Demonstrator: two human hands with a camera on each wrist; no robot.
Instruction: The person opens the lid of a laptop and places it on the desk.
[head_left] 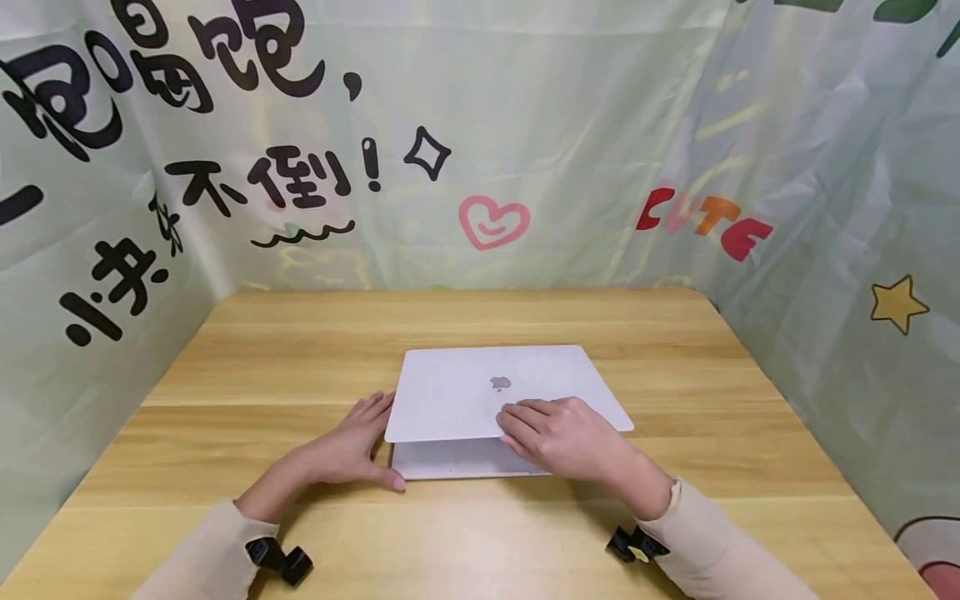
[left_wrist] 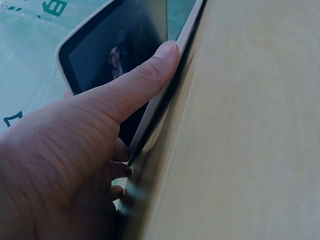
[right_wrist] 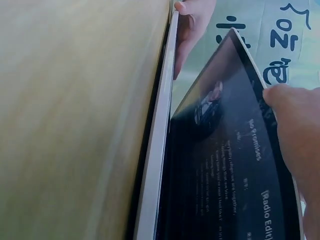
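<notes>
A silver laptop (head_left: pixel 450 396) with an apple logo lies on the wooden table, its lid raised partway over the base (head_left: pixel 457 462). My right hand (head_left: pixel 570 437) grips the lid's front edge, fingers on the outer face and thumb under the rim. At the base's front left corner, my left hand (head_left: pixel 345 450) holds on with its thumb at the front edge and its fingers along the left side. In the right wrist view the lit screen (right_wrist: pixel 220 150) carries white text and a picture on black. The keyboard is hidden beneath the lid.
The wooden table (head_left: pixel 300 350) extends around the laptop on all sides. A pale printed cloth (head_left: pixel 585 125) with writing, a heart and a star hangs behind it and along both sides. Each sleeve has a small black camera (head_left: pixel 637 544) at the wrist.
</notes>
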